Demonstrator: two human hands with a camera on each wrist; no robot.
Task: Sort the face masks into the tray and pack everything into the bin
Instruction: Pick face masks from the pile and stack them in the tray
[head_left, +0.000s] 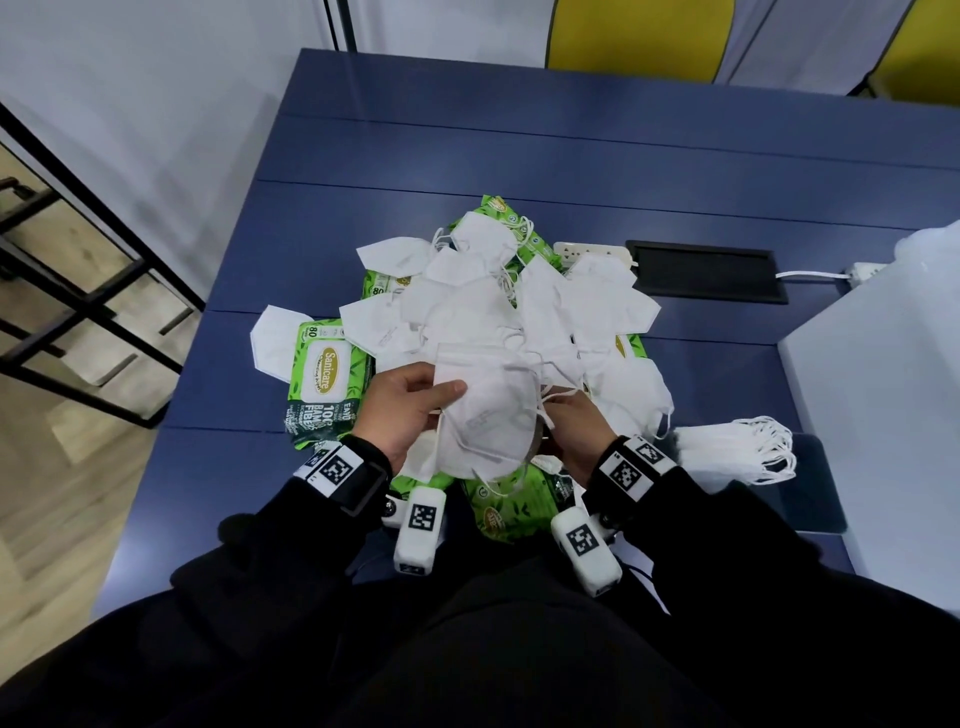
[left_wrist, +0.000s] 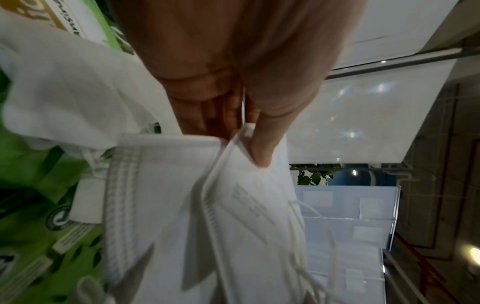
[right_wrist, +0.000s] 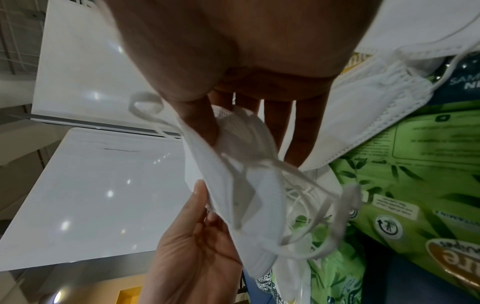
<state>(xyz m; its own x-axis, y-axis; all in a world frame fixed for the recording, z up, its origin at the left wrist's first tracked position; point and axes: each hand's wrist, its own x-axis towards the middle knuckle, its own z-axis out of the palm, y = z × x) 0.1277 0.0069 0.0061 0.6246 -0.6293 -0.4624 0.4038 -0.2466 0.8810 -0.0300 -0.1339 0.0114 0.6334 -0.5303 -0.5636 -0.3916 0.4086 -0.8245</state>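
Both hands, left hand (head_left: 410, 410) and right hand (head_left: 574, 426), pinch one white face mask (head_left: 485, 415) above the pile (head_left: 519, 306).

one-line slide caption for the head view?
Both hands, left hand and right hand, hold a white face mask above a mask pile.

White folded face mask (head_left: 488, 415) held up above heaped loose masks (head_left: 498, 306); neat mask stack (head_left: 737, 449) lying right, near white bin (head_left: 872, 415).

Two hands (head_left: 410, 410), about five green wipe packs (head_left: 324, 379), over a dozen loose white masks (head_left: 488, 322), one stacked bundle (head_left: 737, 447).
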